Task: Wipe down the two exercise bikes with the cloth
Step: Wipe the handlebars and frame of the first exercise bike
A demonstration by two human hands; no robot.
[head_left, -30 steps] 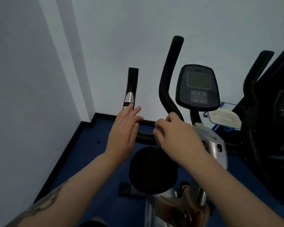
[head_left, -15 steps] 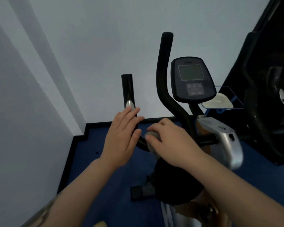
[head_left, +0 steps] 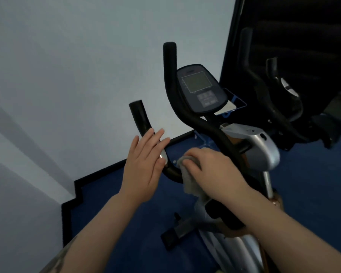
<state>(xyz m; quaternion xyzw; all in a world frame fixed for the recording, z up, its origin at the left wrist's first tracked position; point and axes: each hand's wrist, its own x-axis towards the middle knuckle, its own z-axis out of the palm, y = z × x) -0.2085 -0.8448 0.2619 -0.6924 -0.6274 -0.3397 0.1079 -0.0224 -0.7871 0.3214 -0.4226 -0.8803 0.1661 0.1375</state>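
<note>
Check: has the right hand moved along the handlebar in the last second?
Yes. The right hand, gripping the cloth, slid left along the handlebar toward the silver sensor.

The grey cloth, hidden under the right hand a second ago, now shows beneath its fingers and hangs below the handlebar. That hand sits further left along the bar, closer to the left hand. The view has swung left, so the bike's console now appears tilted and nearer the right.
</note>
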